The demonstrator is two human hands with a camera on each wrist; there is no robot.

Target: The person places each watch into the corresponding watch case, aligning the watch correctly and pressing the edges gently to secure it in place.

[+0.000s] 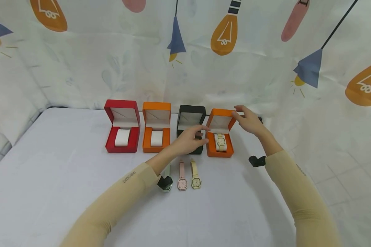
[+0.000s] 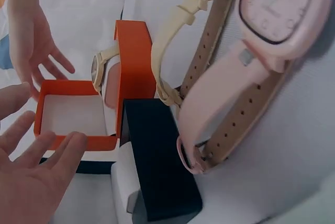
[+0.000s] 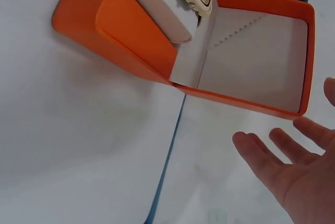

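Observation:
My right hand (image 1: pixel 248 120) is beside the raised lid of the rightmost orange watch box (image 1: pixel 221 154), fingertips right at the lid's upper corner. A cream watch (image 1: pixel 221 141) is wrapped round the white cushion inside this box. Fingers spread, my left hand (image 1: pixel 190 140) reaches across the dark green box (image 1: pixel 191 109) to the orange box's left side. In the left wrist view, its loosely bent fingers (image 2: pixel 68 153) overlap the lid's edge. The right wrist view shows the right hand (image 3: pixel 303 166) just outside the lid (image 3: pixel 261 59). Neither hand grips anything.
A red box (image 1: pixel 122 150) and another orange box (image 1: pixel 156 150) stand open to the left with white cushions. In front lie a pink watch (image 1: pixel 182 184), a yellow watch (image 1: pixel 196 182) and a green watch (image 1: pixel 167 188), partly hidden by the left wrist's camera. A patterned curtain (image 1: pixel 136 68) hangs behind.

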